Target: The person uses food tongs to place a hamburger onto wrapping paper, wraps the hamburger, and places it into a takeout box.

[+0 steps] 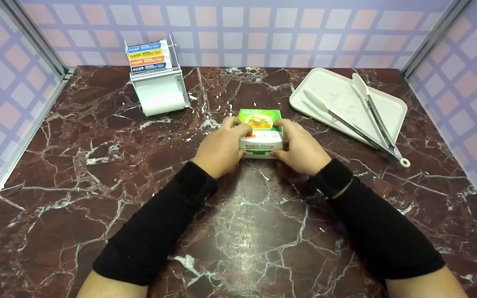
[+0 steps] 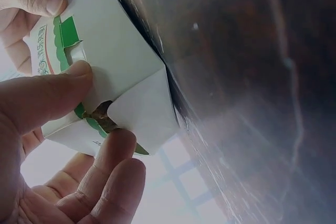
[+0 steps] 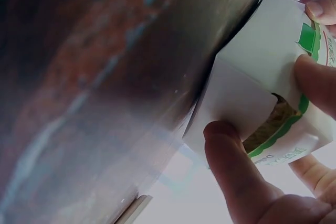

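Observation:
A green and white paper burger box (image 1: 262, 145) with a burger picture on its lid sits on the table between both hands. My left hand (image 1: 220, 147) holds its left side, thumb on the front wall and fingers over the lid and side. On the opposite side my right hand (image 1: 306, 150) grips it, thumb at the front corner. In the left wrist view the box's white wall (image 2: 113, 30) shows a gap at the corner, with something brown inside. The right wrist view shows a similar gap beside the side flap (image 3: 231, 95), brown within, a fingertip pressing on that flap.
A white tray (image 1: 333, 85) stands at the back right, with tongs (image 1: 381, 124) lying across it, their handle end past its front edge. At the back left is a metal dispenser (image 1: 157, 89) with colourful labels and white sheets. Tiled-pattern walls (image 1: 259, 33) enclose the marbled table (image 1: 238, 231).

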Available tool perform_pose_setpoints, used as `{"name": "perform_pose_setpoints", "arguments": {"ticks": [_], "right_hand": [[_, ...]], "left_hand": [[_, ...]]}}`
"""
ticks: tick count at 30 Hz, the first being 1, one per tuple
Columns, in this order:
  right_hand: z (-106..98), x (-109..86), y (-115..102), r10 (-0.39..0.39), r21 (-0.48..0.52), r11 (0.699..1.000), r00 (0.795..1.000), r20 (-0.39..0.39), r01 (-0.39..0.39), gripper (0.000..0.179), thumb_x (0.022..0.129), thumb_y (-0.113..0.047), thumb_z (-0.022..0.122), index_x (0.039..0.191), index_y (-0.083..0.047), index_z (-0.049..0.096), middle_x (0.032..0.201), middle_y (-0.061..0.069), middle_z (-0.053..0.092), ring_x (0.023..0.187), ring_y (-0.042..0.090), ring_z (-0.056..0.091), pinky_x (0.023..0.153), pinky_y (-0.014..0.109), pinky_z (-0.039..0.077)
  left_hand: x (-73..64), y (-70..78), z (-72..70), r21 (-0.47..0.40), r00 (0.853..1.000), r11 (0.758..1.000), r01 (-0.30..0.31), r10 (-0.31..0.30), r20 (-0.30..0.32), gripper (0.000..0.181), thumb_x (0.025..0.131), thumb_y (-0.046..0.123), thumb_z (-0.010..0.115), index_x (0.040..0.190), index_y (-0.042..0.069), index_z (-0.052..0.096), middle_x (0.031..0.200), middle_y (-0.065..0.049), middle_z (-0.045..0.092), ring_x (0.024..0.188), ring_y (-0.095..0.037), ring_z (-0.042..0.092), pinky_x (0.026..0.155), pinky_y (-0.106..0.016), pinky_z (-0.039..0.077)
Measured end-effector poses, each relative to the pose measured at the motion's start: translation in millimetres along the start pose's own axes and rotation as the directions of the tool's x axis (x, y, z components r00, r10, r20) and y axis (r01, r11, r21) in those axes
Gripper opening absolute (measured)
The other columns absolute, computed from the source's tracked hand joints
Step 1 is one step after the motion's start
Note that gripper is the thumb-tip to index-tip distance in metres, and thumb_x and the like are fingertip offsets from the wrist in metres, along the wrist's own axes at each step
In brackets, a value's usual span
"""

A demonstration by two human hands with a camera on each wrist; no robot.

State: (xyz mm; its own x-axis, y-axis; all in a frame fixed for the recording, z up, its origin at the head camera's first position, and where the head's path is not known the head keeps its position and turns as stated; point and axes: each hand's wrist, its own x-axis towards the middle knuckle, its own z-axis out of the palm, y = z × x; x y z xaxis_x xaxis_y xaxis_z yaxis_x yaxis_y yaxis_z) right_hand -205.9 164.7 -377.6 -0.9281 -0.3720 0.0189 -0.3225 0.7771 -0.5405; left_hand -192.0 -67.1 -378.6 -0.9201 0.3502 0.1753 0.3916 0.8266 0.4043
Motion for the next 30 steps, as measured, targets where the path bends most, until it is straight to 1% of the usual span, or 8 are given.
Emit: {"name": "perform_pose_setpoints", "arguments": {"ticks": [8,16,24,26,30], "right_hand": [[-0.4,-0.6,-0.6,0.009,-0.010,1.000,1.000,0.000,-0.009,0.071,0.087,-0.015,0.086,0.146,-0.009,0.047,0.145,0.022,0.055,0.126,0.035,0.058,0.113,0.054,0.048],[-0.4,0.2,-0.2,0.027,-0.019,0.999,1.000,0.004,-0.027,0.071,0.086,-0.015,0.087,0.145,-0.010,0.047,0.145,0.022,0.054,0.122,0.036,0.060,0.111,0.054,0.050],[0.6,0.1,0.7,0.008,-0.027,1.000,1.000,0.010,-0.008,0.069,0.086,-0.011,0.085,0.144,-0.008,0.047,0.152,0.025,0.049,0.126,0.039,0.059,0.113,0.054,0.049],[0.5,0.0,0.4,0.012,-0.035,0.999,1.000,0.011,-0.011,0.069,0.086,-0.012,0.085,0.144,-0.009,0.047,0.152,0.025,0.049,0.126,0.039,0.060,0.113,0.053,0.050],[0.4,0.6,0.0,0.023,-0.052,0.998,1.000,0.021,-0.022,0.070,0.086,-0.013,0.086,0.144,-0.010,0.047,0.152,0.024,0.050,0.126,0.039,0.060,0.114,0.055,0.049]], "left_hand": [[0.2,0.7,0.5,-0.009,1.000,1.000,0.007,-0.007,0.015,0.051,0.088,0.010,0.081,0.134,0.023,0.066,0.147,-0.010,0.056,0.094,-0.033,0.072,0.080,-0.046,0.063],[0.9,1.4,0.6,-0.001,1.000,1.000,0.013,-0.013,0.011,0.050,0.089,0.009,0.079,0.135,0.023,0.066,0.146,-0.009,0.058,0.096,-0.032,0.072,0.081,-0.045,0.063],[-0.7,4.6,0.4,0.040,0.999,0.998,0.044,-0.044,-0.002,0.046,0.091,0.008,0.075,0.134,0.023,0.067,0.144,-0.009,0.060,0.093,-0.033,0.073,0.078,-0.047,0.064],[-0.9,4.7,0.2,0.043,0.999,0.998,0.043,-0.043,-0.004,0.044,0.092,0.008,0.074,0.133,0.022,0.067,0.142,-0.009,0.061,0.093,-0.033,0.072,0.077,-0.047,0.064],[-1.1,4.6,-0.4,0.042,0.999,0.998,0.037,-0.037,0.006,0.043,0.092,0.008,0.074,0.133,0.020,0.067,0.145,-0.012,0.060,0.096,-0.034,0.072,0.080,-0.048,0.064]]}}
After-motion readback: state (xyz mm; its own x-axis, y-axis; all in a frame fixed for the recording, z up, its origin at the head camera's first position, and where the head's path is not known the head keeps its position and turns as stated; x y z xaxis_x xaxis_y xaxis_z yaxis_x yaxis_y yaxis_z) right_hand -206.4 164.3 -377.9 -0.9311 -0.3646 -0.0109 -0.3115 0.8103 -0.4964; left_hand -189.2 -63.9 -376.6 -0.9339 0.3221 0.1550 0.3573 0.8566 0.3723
